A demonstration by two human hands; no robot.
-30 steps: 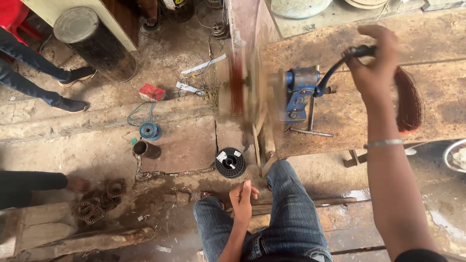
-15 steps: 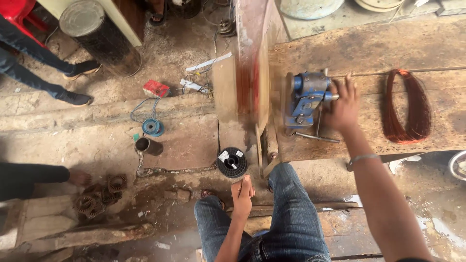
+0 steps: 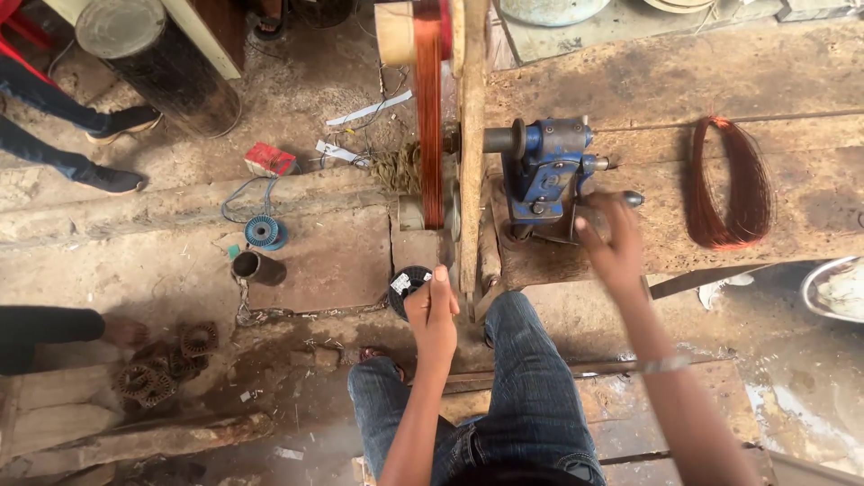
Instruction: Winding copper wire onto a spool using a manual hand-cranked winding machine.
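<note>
Just above the right hand (image 3: 612, 243), closed around the crank handle (image 3: 630, 198), sits the blue winder (image 3: 544, 171). Ahead of the left hand (image 3: 434, 310), its fingers pinched as if on fine wire, the copper coil (image 3: 429, 117) builds on the wooden former. Winding well probably calls for even cranking and steady tension.

Right of the winder: between my right hand (image 3: 612, 247) and the copper wire coil (image 3: 731, 184) I see bare wooden bench (image 3: 648, 81), open for a hand.
Left of my right hand: the blue winding machine (image 3: 544, 171) sits just beside it and blocks that side.
Ahead of my left hand (image 3: 434, 310): the upright wooden board (image 3: 472, 144) and the copper-wound former (image 3: 428, 108) stand close.
Below the left hand: a black spool (image 3: 409, 283) is in the way.
Far left: the concrete floor (image 3: 333, 261) is open near the blue reel (image 3: 264, 231).
</note>
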